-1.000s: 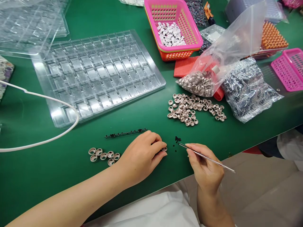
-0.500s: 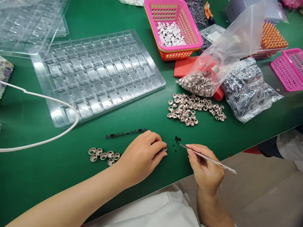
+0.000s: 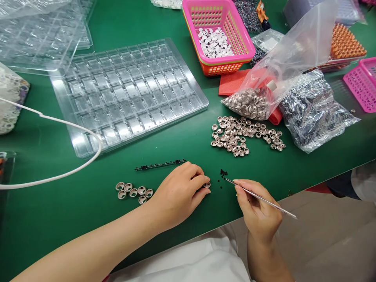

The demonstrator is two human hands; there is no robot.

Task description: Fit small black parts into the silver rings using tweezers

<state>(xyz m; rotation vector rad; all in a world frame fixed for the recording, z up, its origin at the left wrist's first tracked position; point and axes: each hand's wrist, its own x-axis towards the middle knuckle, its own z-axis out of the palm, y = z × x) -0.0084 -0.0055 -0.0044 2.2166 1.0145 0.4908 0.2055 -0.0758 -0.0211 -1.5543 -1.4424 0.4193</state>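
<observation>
My left hand (image 3: 179, 194) rests on the green table, fingers curled and pinching a small metal ring (image 3: 207, 185) against the surface. My right hand (image 3: 257, 209) is closed on thin metal tweezers (image 3: 258, 197), whose tips point left at a small cluster of tiny black parts (image 3: 223, 172). A short row of finished metal rings (image 3: 133, 192) lies left of my left hand. Just above my left hand lies a thin black strip (image 3: 160, 165). Further right a loose pile of metal rings (image 3: 243, 135) is spread on the table.
A large clear compartment tray (image 3: 129, 92) lies ahead, with more trays (image 3: 38, 35) stacked at far left. A pink basket (image 3: 217, 33) holds white parts. Plastic bags of rings (image 3: 249, 102) and dark parts (image 3: 314, 111) sit at right. A white cable (image 3: 58, 172) curves across the left side.
Both hands hold almost the same pose; the tweezers stay aimed at the black parts. The whole view has shifted slightly right and down.
</observation>
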